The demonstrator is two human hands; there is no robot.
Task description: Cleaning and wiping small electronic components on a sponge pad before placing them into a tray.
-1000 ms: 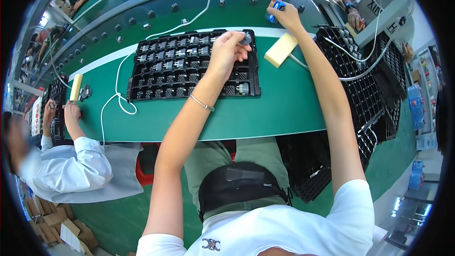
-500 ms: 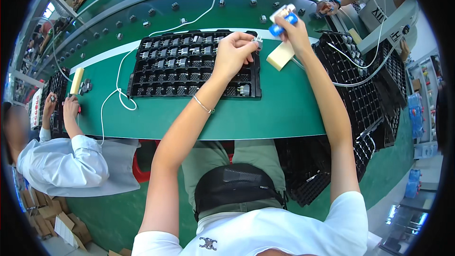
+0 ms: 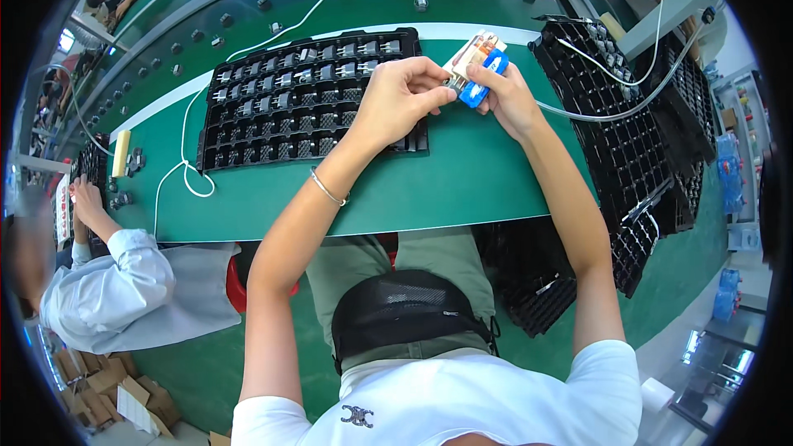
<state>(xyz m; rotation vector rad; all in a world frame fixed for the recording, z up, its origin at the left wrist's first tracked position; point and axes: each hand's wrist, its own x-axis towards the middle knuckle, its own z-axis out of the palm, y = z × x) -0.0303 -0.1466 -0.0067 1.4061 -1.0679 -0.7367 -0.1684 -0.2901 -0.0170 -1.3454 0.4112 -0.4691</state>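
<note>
My left hand [image 3: 398, 97] and my right hand [image 3: 504, 97] meet above the green workbench [image 3: 462, 177]. The right hand grips a small blue tool [image 3: 481, 89]. The left hand pinches a small grey part [image 3: 452, 83] against the tool's tip. Just behind the hands lies a cream block [image 3: 473, 51]. A black compartment tray [image 3: 306, 99] with several small grey parts in its far rows lies under and left of my left hand.
Stacked black trays [image 3: 615, 132] stand at the right, with white cables [image 3: 595, 111] over them. More black trays [image 3: 545, 281] sit below the bench edge. A person in a grey sleeve [image 3: 124, 281] works at the left. A white cable [image 3: 186, 173] loops across the bench.
My right hand has drawn back from the far bench with the blue tool. My left hand lifted off the tray, and the two hands have come together over the bench.
</note>
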